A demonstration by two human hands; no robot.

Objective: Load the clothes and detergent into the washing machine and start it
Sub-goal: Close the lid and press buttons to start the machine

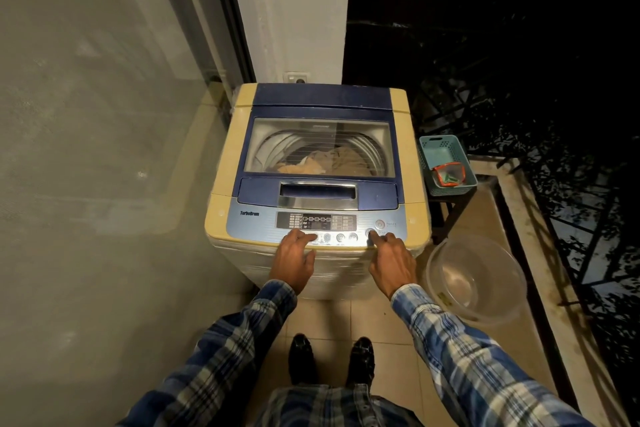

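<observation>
A top-loading washing machine [228, 149] with cream sides and a blue lid stands in front of me. Its lid [318, 107] is down, and through the clear window I see beige clothes [332, 161] in the drum. The control panel [317, 221] runs along the front edge, its display dim. My left hand [294, 258] rests on the panel with the index finger on a round button at the left. My right hand [389, 260] points its index finger onto the button at the right, just below the power button [380, 224]. Neither hand holds anything. No detergent is in sight.
A teal plastic basket [446, 163] holding a small red-rimmed container sits on a dark stand to the right of the machine. A clear plastic basin [474, 279] lies on the tiled floor at the right. A glass door is at the left, a dark railing at the right.
</observation>
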